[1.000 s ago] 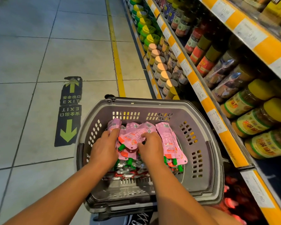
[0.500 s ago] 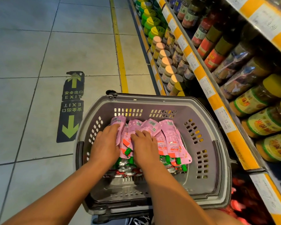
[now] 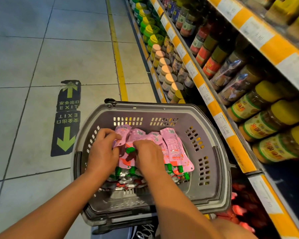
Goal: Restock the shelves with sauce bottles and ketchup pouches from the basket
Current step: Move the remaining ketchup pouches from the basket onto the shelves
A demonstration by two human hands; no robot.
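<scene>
A grey plastic basket [image 3: 212,128] stands on the floor in front of me, holding several pink ketchup pouches [image 3: 173,147] with green caps. Both my hands are inside it. My left hand [image 3: 102,150] pinches the left pink pouch [image 3: 122,135] between thumb and fingers. My right hand [image 3: 148,156] lies on the middle of the pile with its fingers curled round pouches beneath it. Shelves [image 3: 212,107] with orange price strips run along the right, stocked with jars and bottles. Red pouches [image 3: 240,209] show on the lowest shelf at the bottom right.
Yellow-lidded jars [image 3: 269,116] fill the shelf beside the basket, with green-capped bottles [image 3: 150,31] farther down the aisle. The tiled floor [image 3: 41,57] to the left carries a yellow line [image 3: 118,61] and a black EXIT arrow sticker [image 3: 66,118].
Both hands have shifted a little over the pile, gathering pouches; the left hand's fingers have curled onto the left pouch. The view has tilted slightly, so the basket sits lower in the frame.
</scene>
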